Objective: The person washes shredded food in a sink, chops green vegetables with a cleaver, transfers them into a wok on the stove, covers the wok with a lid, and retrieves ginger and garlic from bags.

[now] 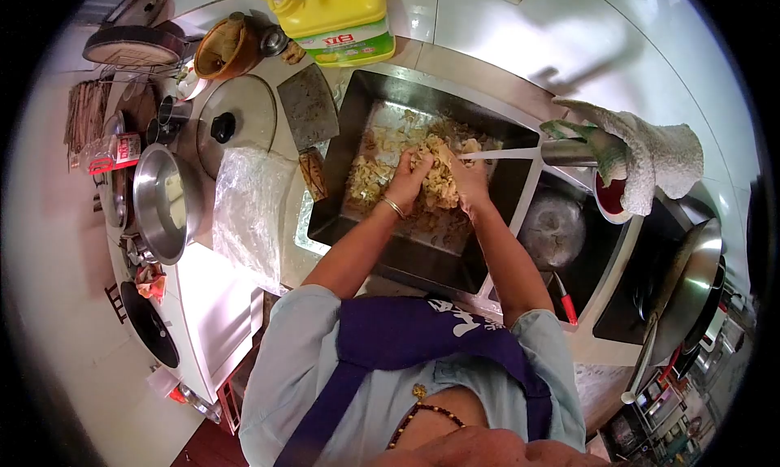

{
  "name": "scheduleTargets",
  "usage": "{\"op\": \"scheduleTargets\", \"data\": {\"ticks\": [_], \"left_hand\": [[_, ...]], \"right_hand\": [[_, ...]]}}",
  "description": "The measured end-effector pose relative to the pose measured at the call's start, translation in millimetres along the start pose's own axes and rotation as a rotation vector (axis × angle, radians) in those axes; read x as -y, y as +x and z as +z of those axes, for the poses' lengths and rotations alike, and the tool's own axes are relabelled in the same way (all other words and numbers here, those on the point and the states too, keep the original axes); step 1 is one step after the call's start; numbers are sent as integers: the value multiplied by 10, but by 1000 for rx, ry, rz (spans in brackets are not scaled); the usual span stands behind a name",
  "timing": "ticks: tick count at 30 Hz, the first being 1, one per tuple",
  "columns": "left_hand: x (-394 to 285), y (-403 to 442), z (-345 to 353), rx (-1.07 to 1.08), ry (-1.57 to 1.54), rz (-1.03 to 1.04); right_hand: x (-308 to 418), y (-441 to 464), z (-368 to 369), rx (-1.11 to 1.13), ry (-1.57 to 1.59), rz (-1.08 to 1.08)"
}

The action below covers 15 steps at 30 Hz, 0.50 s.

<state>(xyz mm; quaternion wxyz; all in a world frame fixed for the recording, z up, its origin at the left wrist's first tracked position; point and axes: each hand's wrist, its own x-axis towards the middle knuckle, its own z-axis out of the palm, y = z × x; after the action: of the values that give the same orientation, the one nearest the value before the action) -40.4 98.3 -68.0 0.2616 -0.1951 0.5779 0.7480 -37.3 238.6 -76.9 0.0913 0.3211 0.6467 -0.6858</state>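
In the dark sink (325, 211), my left hand (409, 183) and my right hand (471, 183) press a clump of pale yellowish food pieces (439, 170) between them. The fingers of both hands curl round the clump from either side. More of the same loose pieces (370, 179) lie on the sink's bottom, to the left of and behind my hands. A white stream of water from the metal faucet (566, 153) reaches in from the right, beside my right hand. A bracelet circles my left wrist.
Left of the sink lie a cleaver (307, 105), a plastic bag (248, 215), a glass lid (253, 114) and a metal bowl (150, 215). Behind stands a yellow jug (345, 20). A cloth (670, 154) hangs over the faucet; a red-handled knife (568, 307) lies right.
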Motion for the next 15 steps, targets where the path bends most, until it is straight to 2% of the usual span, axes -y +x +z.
{"op": "scheduleTargets", "data": {"ticks": [2, 3, 6, 9, 12, 13, 15], "left_hand": [[-405, -154, 100, -18, 248, 12], [-535, -219, 137, -27, 370, 14], [-519, -118, 175, -121, 369, 15], [-349, -63, 141, -121, 171, 57], [-229, 32, 30, -109, -9, 52], [-215, 59, 0, -64, 4, 74], [-152, 123, -39, -205, 255, 4]], "right_hand": [[44, -59, -18, 36, -77, -253], [260, -261, 49, 16, -52, -282], [188, -274, 126, -17, -108, -406], [56, -138, 56, 32, 36, -316], [139, -59, -87, -74, 101, 120], [106, -14, -148, 11, 24, 99], [107, -3, -216, 36, 46, 179]]}}
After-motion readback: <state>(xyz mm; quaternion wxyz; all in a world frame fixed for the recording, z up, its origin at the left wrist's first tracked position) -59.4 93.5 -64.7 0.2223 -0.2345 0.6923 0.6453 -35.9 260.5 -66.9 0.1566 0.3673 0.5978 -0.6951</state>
